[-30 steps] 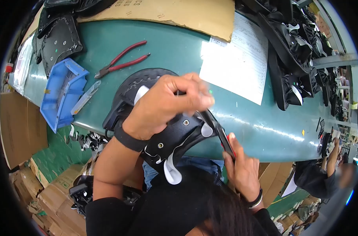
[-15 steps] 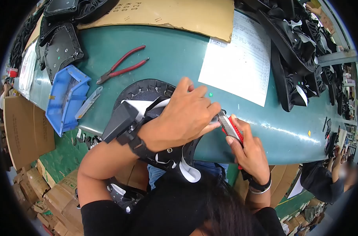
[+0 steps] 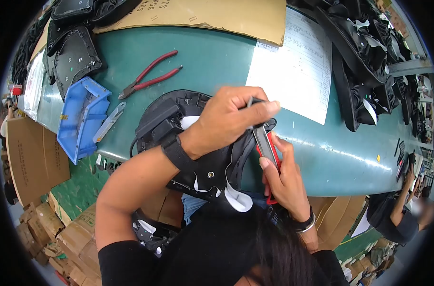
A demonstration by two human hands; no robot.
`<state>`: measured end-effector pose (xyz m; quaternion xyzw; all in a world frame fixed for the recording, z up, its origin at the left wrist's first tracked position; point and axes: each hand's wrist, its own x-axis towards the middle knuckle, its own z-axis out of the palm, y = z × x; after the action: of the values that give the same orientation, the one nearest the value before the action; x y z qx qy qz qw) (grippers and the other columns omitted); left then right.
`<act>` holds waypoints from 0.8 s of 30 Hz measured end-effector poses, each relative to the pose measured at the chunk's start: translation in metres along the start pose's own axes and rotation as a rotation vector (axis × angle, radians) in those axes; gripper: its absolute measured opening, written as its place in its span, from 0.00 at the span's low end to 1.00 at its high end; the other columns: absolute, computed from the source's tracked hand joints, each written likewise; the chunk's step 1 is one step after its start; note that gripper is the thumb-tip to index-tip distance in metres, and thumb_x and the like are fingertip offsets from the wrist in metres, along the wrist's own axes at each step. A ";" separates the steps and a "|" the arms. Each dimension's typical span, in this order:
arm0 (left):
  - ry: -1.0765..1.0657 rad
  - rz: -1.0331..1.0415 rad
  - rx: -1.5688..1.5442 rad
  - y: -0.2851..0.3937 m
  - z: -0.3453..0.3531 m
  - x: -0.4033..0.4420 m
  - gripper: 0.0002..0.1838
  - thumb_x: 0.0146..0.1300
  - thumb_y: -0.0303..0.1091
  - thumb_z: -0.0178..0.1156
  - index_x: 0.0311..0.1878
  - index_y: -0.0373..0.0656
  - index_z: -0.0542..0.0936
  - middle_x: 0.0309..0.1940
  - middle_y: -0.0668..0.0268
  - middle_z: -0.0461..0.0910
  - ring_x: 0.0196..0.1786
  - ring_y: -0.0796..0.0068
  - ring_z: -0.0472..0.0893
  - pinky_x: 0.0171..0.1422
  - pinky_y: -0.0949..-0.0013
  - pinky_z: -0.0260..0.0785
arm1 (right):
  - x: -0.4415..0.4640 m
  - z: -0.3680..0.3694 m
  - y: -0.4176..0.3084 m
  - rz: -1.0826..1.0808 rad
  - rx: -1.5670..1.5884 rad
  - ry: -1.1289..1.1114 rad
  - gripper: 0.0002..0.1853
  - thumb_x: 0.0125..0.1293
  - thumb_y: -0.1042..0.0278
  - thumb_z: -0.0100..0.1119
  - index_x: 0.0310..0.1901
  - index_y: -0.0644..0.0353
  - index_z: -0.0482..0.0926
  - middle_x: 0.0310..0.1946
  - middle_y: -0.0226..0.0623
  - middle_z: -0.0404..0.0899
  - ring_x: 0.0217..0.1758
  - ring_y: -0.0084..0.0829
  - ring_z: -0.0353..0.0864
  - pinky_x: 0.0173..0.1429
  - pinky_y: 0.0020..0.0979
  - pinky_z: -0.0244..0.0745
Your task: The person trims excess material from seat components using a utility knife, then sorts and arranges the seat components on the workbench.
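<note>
- The green table (image 3: 341,167) is crossed at its far side by a cardboard sheet (image 3: 217,18).
- The black padded piece (image 3: 203,164) is laid across the table's near edge, partly covered by the left forearm.
- A printed paper sheet (image 3: 291,74) is set flat beyond the hands.
- A blue bin (image 3: 89,131) is placed at the left.
- By the left hand (image 3: 224,119), a dark strip (image 3: 255,100) is pinched between thumb and fingers above the piece's right edge.
- By the right hand (image 3: 288,183), a red cutter (image 3: 273,151) is gripped, fingers closed around its handle, blade end near the strip; blade contact cannot be told.
- Red-handled pliers (image 3: 155,80) are left spread beside the bin.
</note>
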<state>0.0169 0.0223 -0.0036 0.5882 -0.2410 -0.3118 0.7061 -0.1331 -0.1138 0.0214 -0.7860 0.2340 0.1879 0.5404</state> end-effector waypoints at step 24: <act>-0.184 0.241 0.407 0.010 -0.046 -0.040 0.16 0.51 0.32 0.70 0.16 0.44 0.71 0.18 0.73 0.65 0.31 0.73 0.65 0.42 0.68 0.56 | -0.047 -0.003 0.023 -0.707 -0.608 -0.009 0.28 0.64 0.62 0.61 0.66 0.50 0.68 0.20 0.40 0.79 0.21 0.47 0.78 0.25 0.42 0.70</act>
<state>0.0237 0.0833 -0.0017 0.6544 -0.4306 -0.2225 0.5803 -0.1843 -0.1157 0.0304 -0.9395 -0.1164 0.0557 0.3174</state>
